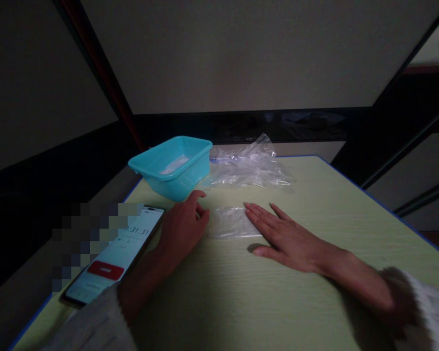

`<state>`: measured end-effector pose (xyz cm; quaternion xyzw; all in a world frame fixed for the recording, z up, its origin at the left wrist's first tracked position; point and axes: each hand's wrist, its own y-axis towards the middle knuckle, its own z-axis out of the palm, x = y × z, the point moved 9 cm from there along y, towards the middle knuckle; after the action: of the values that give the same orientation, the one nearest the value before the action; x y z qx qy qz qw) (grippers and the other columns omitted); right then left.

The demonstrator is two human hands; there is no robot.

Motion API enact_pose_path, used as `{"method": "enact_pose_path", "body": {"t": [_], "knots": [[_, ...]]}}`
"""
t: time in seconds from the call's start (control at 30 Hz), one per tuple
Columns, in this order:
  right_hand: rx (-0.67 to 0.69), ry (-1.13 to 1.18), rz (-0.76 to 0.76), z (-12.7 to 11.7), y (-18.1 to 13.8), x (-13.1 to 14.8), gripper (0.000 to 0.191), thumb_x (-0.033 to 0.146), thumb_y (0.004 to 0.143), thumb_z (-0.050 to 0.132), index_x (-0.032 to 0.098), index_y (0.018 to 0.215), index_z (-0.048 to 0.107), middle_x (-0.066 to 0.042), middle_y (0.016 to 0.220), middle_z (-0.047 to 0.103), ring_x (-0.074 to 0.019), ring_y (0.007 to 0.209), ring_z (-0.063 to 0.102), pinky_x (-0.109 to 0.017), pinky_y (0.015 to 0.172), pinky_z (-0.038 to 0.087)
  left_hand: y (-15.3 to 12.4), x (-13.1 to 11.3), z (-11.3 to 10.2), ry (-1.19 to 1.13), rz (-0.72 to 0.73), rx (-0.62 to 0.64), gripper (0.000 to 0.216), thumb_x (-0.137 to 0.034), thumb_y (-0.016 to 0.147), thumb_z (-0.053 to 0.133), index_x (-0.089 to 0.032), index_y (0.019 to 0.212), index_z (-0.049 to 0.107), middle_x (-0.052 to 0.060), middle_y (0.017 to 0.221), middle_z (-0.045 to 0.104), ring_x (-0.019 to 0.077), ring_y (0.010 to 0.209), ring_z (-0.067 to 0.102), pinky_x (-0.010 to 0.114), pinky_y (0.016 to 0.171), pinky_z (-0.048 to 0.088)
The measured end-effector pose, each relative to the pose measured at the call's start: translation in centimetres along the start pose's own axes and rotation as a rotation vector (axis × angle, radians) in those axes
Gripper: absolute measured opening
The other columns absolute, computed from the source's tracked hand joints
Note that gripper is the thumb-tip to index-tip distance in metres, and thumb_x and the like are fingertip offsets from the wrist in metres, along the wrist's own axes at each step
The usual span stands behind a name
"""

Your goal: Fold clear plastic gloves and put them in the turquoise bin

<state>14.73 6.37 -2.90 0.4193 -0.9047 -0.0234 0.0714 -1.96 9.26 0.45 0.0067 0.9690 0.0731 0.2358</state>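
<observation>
A small clear plastic bag [229, 222] lies flat on the pale green table [314, 204]. My right hand [283, 236] rests palm down on the bag's right end, fingers stretched out and together. My left hand [183, 226] sits at the bag's left edge with its fingers loosely curled, thumb and forefinger close to the plastic; whether they pinch it I cannot tell. A turquoise plastic tub [173, 165] stands just beyond my left hand. A heap of clear plastic bags [247, 165] lies to the right of the tub.
A phone [113, 256] with a running timer on its screen lies at the table's left edge, beside my left forearm. The table has a blue rim; its right and far edges drop off to dark frames and a wall.
</observation>
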Motion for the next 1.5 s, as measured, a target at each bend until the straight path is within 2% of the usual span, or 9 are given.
{"method": "enact_pose_path", "body": {"t": [0.1, 0.17, 0.23, 0.3, 0.43, 0.53, 0.87, 1.17, 1.5], "knots": [[-0.05, -0.023, 0.003, -0.6, 0.0, 0.3, 0.076, 0.059, 0.086, 0.03, 0.011, 0.143, 0.014, -0.019, 0.145, 0.022, -0.029, 0.133, 0.021, -0.053, 0.106, 0.019, -1.3, -2.5, -0.3, 0.045, 0.168, -0.127, 0.026, -0.019, 0.08, 0.047, -0.02, 0.105, 0.056, 0.003, 0.089, 0.067, 0.0184, 0.077, 0.063, 0.028, 0.07, 0.045], [-0.071, -0.031, 0.005, -0.9, 0.0, 0.5, 0.076, 0.059, 0.086, 0.03, 0.011, 0.143, 0.015, -0.019, 0.144, 0.022, -0.0292, 0.133, 0.02, -0.054, 0.106, 0.02, -2.2, -4.2, 0.5, 0.025, 0.306, -0.115, 0.026, -0.018, 0.079, 0.048, -0.019, 0.103, 0.057, 0.005, 0.103, 0.065, 0.0208, 0.092, 0.061, 0.029, 0.078, 0.046], [-0.075, -0.034, 0.007, -1.0, 0.0, 0.8, 0.075, 0.059, 0.087, 0.03, 0.01, 0.142, 0.017, -0.019, 0.144, 0.023, -0.0291, 0.133, 0.021, -0.054, 0.106, 0.02, -2.5, -4.8, 0.8, -0.015, 0.366, -0.094, 0.028, -0.017, 0.078, 0.047, -0.018, 0.104, 0.058, 0.007, 0.106, 0.064, 0.0222, 0.098, 0.059, 0.031, 0.084, 0.044], [-0.07, -0.037, 0.014, -0.9, -0.1, 0.8, 0.075, 0.059, 0.087, 0.029, 0.009, 0.141, 0.019, -0.02, 0.144, 0.024, -0.0287, 0.133, 0.022, -0.053, 0.106, 0.021, -1.9, -4.0, 0.4, -0.088, 0.312, -0.084, 0.028, -0.015, 0.078, 0.046, -0.017, 0.103, 0.057, 0.007, 0.104, 0.065, 0.0217, 0.097, 0.06, 0.033, 0.086, 0.044], [-0.081, -0.027, 0.047, -1.0, -0.2, 0.2, 0.068, 0.054, 0.089, 0.027, 0.011, 0.141, 0.021, -0.018, 0.143, 0.028, -0.0285, 0.132, 0.025, -0.053, 0.105, 0.024, -0.1, -0.7, 0.0, -0.341, 0.029, 0.053, 0.024, -0.013, 0.076, 0.044, -0.016, 0.098, 0.055, 0.001, 0.075, 0.064, 0.015, 0.064, 0.063, 0.025, 0.062, 0.048], [-0.091, -0.024, 0.05, -1.1, -0.2, -0.1, 0.065, 0.052, 0.091, 0.028, 0.013, 0.142, 0.019, -0.017, 0.143, 0.029, -0.0287, 0.131, 0.027, -0.055, 0.104, 0.024, 0.0, -0.1, 0.5, -0.461, -0.045, 0.163, 0.024, -0.01, 0.074, 0.044, -0.016, 0.096, 0.052, -0.002, 0.069, 0.062, 0.0128, 0.056, 0.062, 0.022, 0.054, 0.045], [-0.045, -0.03, 0.08, -0.4, -0.3, -0.6, 0.066, 0.052, 0.091, 0.026, 0.009, 0.141, 0.022, -0.018, 0.143, 0.027, -0.0275, 0.132, 0.025, -0.055, 0.105, 0.023, -0.6, -0.6, 1.0, -0.359, -0.064, 0.243, 0.032, -0.007, 0.072, 0.047, -0.015, 0.102, 0.053, -0.002, 0.069, 0.064, 0.0137, 0.061, 0.064, 0.021, 0.057, 0.043], [-0.006, -0.029, 0.151, 0.0, -0.3, -1.1, 0.072, 0.058, 0.089, 0.022, 0.007, 0.14, 0.023, -0.019, 0.144, 0.024, -0.0272, 0.133, 0.02, -0.055, 0.105, 0.021, -0.5, -0.6, 1.8, -0.346, 0.021, 0.325, 0.01, -0.007, 0.068, 0.051, -0.017, 0.069, 0.055, 0.0, 0.063, 0.064, 0.0155, 0.063, 0.063, 0.023, 0.06, 0.043], [-0.003, -0.029, 0.192, 0.2, -0.4, -1.4, 0.073, 0.06, 0.088, 0.021, 0.009, 0.14, 0.023, -0.018, 0.144, 0.025, -0.0265, 0.134, 0.02, -0.053, 0.105, 0.021, -0.6, -0.4, 2.1, -0.32, -0.011, 0.363, 0.011, -0.005, 0.071, 0.052, -0.015, 0.073, 0.054, -0.001, 0.067, 0.063, 0.0147, 0.067, 0.063, 0.024, 0.062, 0.044]]}}
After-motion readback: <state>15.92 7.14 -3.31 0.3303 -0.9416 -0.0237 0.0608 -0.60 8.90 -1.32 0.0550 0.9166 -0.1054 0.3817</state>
